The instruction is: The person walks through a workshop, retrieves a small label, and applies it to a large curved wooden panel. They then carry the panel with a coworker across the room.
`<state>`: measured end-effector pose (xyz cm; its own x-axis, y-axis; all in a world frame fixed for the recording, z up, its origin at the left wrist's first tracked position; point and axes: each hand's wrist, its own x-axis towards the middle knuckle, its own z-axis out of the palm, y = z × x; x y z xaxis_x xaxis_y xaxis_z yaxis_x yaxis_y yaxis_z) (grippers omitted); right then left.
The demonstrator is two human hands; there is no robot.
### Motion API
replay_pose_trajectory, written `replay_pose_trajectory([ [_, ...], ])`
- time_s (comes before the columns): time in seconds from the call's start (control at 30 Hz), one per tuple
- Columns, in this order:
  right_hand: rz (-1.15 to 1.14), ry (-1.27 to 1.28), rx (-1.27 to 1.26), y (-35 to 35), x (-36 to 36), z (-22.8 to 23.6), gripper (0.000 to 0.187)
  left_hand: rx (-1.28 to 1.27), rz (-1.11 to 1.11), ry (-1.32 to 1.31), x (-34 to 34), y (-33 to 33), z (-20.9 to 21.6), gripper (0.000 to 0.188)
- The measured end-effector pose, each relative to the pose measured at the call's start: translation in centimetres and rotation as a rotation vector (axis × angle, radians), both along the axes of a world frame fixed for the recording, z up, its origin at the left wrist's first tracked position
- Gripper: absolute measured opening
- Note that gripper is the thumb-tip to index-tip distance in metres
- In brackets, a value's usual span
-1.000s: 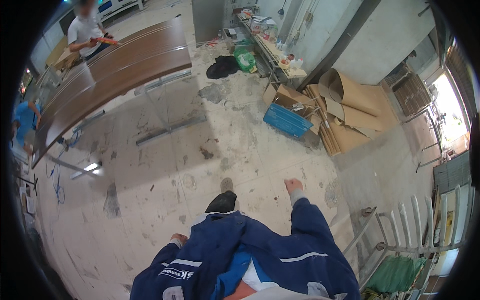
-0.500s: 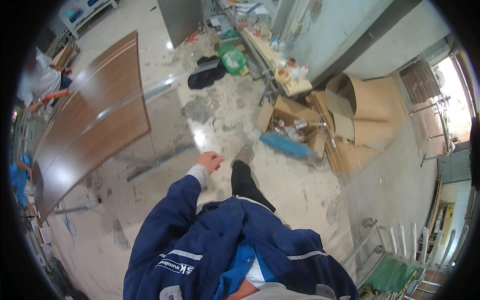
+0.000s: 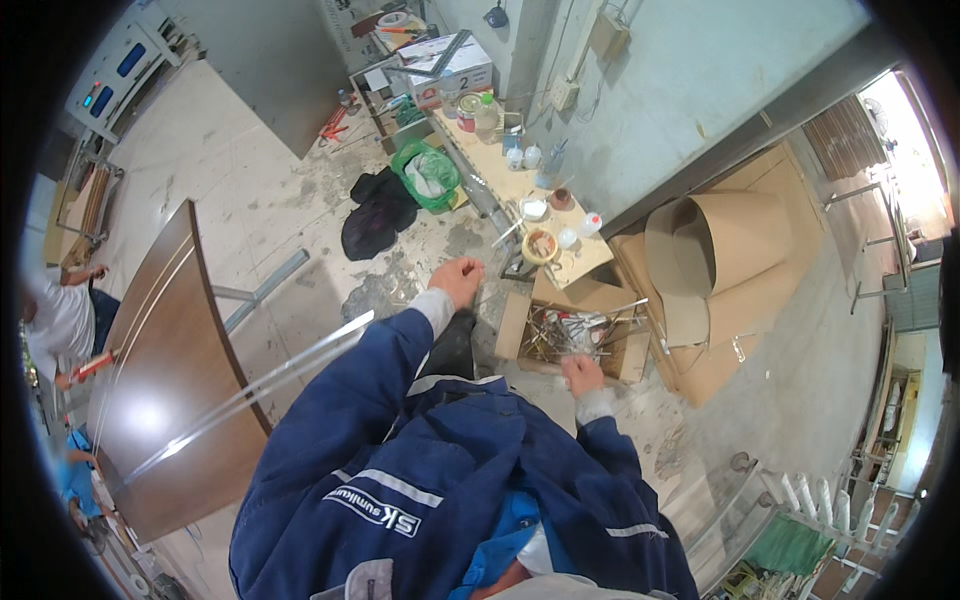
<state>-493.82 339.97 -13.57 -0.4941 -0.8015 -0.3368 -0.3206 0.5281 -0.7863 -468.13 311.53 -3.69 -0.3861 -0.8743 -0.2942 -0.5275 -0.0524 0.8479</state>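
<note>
My left hand [image 3: 458,282] is out in front of me above the floor, its fingers curled in and nothing showing in them. It is nearest to my dark-trousered leg, between a black cloth [image 3: 378,215] and an open cardboard box [image 3: 513,325]. My right hand [image 3: 583,375] is at the near side of that box, fingers closed, with nothing visible sticking out of them. Inside the box lie thin sticks and crumpled scraps [image 3: 575,330]. Beyond it a narrow bench [image 3: 590,262] carries an orange-rimmed tub [image 3: 541,246], cups and bottles.
A large brown curved panel [image 3: 165,390] stands at left, with metal strips [image 3: 250,395] by it. Behind it a person in white [image 3: 62,320] holds a red tool. Cardboard sheets [image 3: 740,290] lean at right. A green bag [image 3: 425,175] lies by the bench. A white rack [image 3: 820,505] is lower right.
My view has shifted forward, nearer the bench and box. My left hand has moved up and right, its pointing finger now curled. My right hand has come into view.
</note>
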Motion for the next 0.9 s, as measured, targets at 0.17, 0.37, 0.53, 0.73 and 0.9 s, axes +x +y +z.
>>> replay_pose_trajectory([
  [0.17,-0.256,-0.176,0.581,0.3,-1.6,-0.9,0.037,0.068,-0.032,-0.123,-7.2,-19.8,-2.3,0.036],
  [0.37,-0.585,-0.406,0.813,0.2,-1.1,5.8,0.026,-0.094,-0.112,-0.411,-15.7,-35.6,-5.9,0.036],
  [0.53,-0.885,-0.502,0.836,-5.4,0.3,8.3,0.028,-0.035,-0.267,-0.529,-21.3,-42.3,-8.8,0.033],
  [0.73,-0.853,-0.563,0.827,-9.3,1.5,8.3,0.029,-0.181,-0.576,-0.878,-26.4,-46.3,-11.1,0.027],
  [0.9,-0.954,-0.585,0.806,-10.0,2.0,7.9,0.03,-0.253,-0.683,-0.943,-27.5,-46.9,-12.4,0.022],
])
